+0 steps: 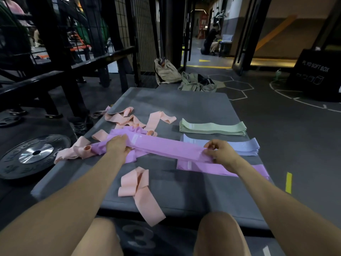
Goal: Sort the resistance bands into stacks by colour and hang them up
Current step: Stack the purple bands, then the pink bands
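A person sits at the near end of a grey mat [184, 108], seen from their own head; both bare forearms reach forward and two bare knees fill the bottom edge.

The exact number of bands in any stack is too fine to count. The lower left end of the held purple band [162, 145] is hidden under the left hand [117, 145], and a loose purple heap [132, 130] behind it is too tangled to separate into single bands.

The left hand grips the band's left end, fingers curled over it. The right hand [220, 151] pinches the right end between thumb and fingertips. The band stretches flat between them, just above the mat.

Three flat stacks lie on the right half of the mat: a green stack [212, 127] farthest away, a pale blue stack [239, 145] nearer and partly covered by the right hand, and a purple stack [212, 167] nearest, under the right wrist.

Peach bands [127, 117] lie unsorted in roughly four loose clumps: along the far left, at the left edge, and one crumpled clump [136, 185] close to the knees, with a tail hanging over the mat's near edge.

A black weight plate [35, 154] lies on the floor to the left, beside a dark metal rack [60, 52]. Beyond the mat sit a beige bag [166, 71] and crumpled olive clothing [195, 82]. A black soft box [313, 72] stands at far right.
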Demonstrator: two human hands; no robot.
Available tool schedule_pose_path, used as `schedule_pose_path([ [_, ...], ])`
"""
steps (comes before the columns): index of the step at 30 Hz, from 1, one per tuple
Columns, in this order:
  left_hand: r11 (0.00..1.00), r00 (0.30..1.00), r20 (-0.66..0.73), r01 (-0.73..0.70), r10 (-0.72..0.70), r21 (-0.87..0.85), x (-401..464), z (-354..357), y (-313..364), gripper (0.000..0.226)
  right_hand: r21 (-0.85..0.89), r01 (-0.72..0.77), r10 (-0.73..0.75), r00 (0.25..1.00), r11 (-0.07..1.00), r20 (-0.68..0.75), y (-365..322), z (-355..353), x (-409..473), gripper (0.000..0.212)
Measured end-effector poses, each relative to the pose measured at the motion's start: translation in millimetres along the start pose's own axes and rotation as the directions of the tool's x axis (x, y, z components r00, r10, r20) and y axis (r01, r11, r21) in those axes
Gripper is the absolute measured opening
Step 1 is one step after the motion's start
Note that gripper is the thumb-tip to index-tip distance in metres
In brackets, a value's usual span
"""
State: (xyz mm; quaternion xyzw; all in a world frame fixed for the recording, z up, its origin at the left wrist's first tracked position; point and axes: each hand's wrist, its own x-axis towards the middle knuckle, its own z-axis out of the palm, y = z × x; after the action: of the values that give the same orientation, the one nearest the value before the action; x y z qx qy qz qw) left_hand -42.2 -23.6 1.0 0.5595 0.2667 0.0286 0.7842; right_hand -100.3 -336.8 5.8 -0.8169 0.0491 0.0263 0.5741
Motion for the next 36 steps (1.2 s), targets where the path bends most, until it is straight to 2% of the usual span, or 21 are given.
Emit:
schedule_pose_path([
  [3, 0.999, 0.997, 0.070, 0.008, -0.010, 0.031, -5.3, 6.6, -5.8, 0.034, 0.026, 0.026, -0.024, 0.996, 0.999, -0.083, 6.8, -12.2, -3.1, 0.031],
  [6, 0.999, 0.998, 0.057, -0.033, 0.031, 0.035, -12.1, 19.7, -13.4, 0.042, 0.095, -0.050, 0.062, 0.990, 0.994, -0.124, 15.9, -28.6, -8.3, 0.046],
  [9, 1.000, 0.999, 0.033, -0.013, 0.013, 0.004, -16.8, 35.5, -21.0, 0.042, 0.142, -0.099, 0.120, 0.982, 0.985, -0.146, 24.0, -48.5, -16.5, 0.024],
  [14, 0.999, 0.990, 0.137, 0.044, -0.044, 0.007, -37.6, 70.7, -42.8, 0.042, 0.369, -0.204, 0.290, 0.937, 0.907, -0.195, 47.3, -79.9, -25.0, 0.026],
  [16, 0.997, 0.988, 0.133, 0.073, -0.074, 0.014, -44.4, 85.6, -53.0, 0.036, 0.428, -0.260, 0.376, 0.902, 0.866, -0.214, 57.8, -92.0, -25.8, 0.026],
  [18, 0.994, 0.989, 0.117, 0.083, -0.091, 0.070, -51.4, 97.2, -63.7, 0.023, 0.394, -0.290, 0.408, 0.875, 0.872, -0.260, 65.4, -102.5, -27.0, 0.027],
  [21, 0.974, 0.991, 0.112, 0.043, -0.069, 0.221, -54.0, 112.7, -78.8, 0.009, 0.305, -0.254, 0.361, 0.854, 0.918, -0.374, 75.4, -115.4, -25.4, 0.026],
  [25, 0.871, 0.984, 0.158, -0.144, 0.078, 0.469, -47.7, 123.0, -93.4, 0.020, 0.070, -0.261, 0.258, 0.814, 0.963, -0.521, 83.2, -126.6, -23.2, 0.011],
  [28, 0.774, 0.981, 0.150, -0.190, 0.123, 0.605, -42.4, 120.5, -98.4, 0.021, -0.072, -0.301, 0.216, 0.812, 0.951, -0.542, 84.3, -129.3, -22.9, 0.009],
  [36, 0.606, 0.960, 0.215, -0.279, 0.178, 0.745, -40.2, 114.0, -101.0, 0.022, -0.173, -0.355, 0.202, 0.798, 0.919, -0.568, 97.6, -126.6, -19.6, 0.011],
])
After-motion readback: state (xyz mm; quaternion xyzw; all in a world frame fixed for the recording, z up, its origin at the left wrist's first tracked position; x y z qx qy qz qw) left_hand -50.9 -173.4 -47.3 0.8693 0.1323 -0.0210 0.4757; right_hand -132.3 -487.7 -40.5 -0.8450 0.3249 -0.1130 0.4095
